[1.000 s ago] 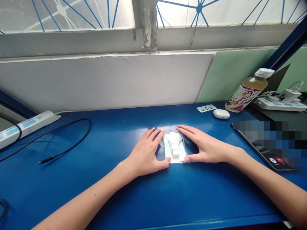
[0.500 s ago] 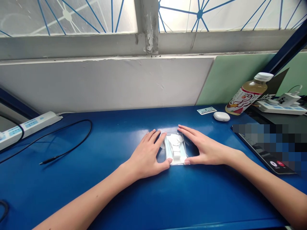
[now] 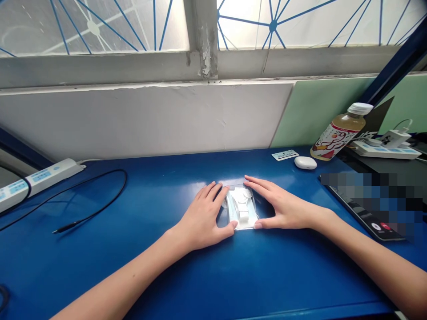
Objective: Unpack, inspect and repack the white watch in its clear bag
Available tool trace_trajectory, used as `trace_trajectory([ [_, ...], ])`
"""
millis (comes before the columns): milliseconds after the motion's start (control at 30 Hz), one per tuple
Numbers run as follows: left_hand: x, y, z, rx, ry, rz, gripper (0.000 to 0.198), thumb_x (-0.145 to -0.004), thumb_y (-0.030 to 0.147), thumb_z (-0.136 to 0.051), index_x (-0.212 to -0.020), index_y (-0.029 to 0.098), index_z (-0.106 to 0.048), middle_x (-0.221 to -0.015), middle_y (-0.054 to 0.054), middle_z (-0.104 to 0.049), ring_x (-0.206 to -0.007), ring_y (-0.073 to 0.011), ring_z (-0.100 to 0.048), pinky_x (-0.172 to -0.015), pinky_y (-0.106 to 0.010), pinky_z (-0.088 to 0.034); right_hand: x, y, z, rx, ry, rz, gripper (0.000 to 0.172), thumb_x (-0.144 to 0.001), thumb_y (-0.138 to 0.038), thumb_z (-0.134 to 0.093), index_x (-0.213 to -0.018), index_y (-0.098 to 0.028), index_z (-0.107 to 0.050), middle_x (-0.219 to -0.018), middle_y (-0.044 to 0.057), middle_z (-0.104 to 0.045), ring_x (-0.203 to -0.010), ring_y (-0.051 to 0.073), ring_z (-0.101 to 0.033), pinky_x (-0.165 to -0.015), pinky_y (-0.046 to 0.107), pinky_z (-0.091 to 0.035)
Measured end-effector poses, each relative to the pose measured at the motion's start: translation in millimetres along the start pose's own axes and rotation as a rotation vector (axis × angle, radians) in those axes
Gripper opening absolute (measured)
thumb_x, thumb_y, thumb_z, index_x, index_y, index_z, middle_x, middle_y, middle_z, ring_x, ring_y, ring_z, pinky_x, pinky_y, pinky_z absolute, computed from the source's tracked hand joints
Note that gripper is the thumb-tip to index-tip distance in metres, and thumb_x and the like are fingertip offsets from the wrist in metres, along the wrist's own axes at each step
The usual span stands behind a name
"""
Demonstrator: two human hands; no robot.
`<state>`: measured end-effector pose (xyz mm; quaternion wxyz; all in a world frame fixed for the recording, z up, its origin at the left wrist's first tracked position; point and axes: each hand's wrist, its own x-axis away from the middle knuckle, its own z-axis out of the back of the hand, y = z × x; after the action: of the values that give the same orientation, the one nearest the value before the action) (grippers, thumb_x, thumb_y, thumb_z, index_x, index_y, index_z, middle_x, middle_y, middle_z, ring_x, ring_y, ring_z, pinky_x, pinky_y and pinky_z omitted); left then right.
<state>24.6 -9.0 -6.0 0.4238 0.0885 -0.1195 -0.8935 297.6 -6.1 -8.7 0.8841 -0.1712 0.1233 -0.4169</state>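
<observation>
A small clear plastic packet with a white item and pale blue strips inside lies flat on the blue table. On its left side rests my left hand, fingers apart, its index fingertip and thumb touching the packet's edge. My right hand is at the opposite side with fingers extended, the thumb at the near right corner and the fingertips by the far edge. Neither hand is wrapped round the packet. Glare and the clear film make the white item's exact kind hard to make out.
Behind on the right are a white earbud case, a small printed card and a drink bottle. A phone lies beside my right forearm. To the left are a power strip and a black cable.
The camera view has shifted slightly. Both hands and the packet keep the same positions relative to each other and the table.
</observation>
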Motion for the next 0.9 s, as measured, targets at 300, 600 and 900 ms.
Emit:
trace_trajectory([
  [300, -0.2, 1.6, 0.7, -0.001, -0.012, 0.009, 0.084, -0.086, 0.057, -0.056, -0.153, 0.012, -0.032, -0.159, -0.019, -0.033, -0.149, -0.0372, -0.024, -0.120, -0.054, -0.023, -3.1, 3.3, -1.0, -0.031, 0.043, 0.011, 0.103, -0.072, -0.066, -0.073, -0.155, -0.019, -0.032, -0.157, 0.020, -0.037, -0.144, 0.039, -0.035, -0.114, 0.058, -0.036],
  [600, -0.4, 1.3, 0.1, -0.015, -0.001, -0.003, 0.083, -0.088, 0.058, -0.054, -0.153, 0.013, -0.031, -0.159, -0.018, -0.033, -0.149, -0.0377, -0.024, -0.120, -0.055, -0.024, -2.9, 3.2, 0.6, -0.028, 0.024, 0.019, 0.103, -0.074, -0.067, -0.070, -0.155, -0.016, -0.032, -0.157, 0.021, -0.038, -0.144, 0.038, -0.035, -0.115, 0.057, -0.035],
  [900, 0.0, -0.7, -1.9, -0.031, 0.013, -0.033, 0.082, -0.090, 0.058, -0.052, -0.154, 0.012, -0.029, -0.159, -0.019, -0.033, -0.149, -0.0377, -0.025, -0.119, -0.056, -0.025, -2.7, 2.7, 1.3, -0.034, 0.032, 0.026, 0.104, -0.074, -0.066, -0.071, -0.156, -0.017, -0.029, -0.158, 0.021, -0.036, -0.145, 0.039, -0.033, -0.115, 0.058, -0.034],
])
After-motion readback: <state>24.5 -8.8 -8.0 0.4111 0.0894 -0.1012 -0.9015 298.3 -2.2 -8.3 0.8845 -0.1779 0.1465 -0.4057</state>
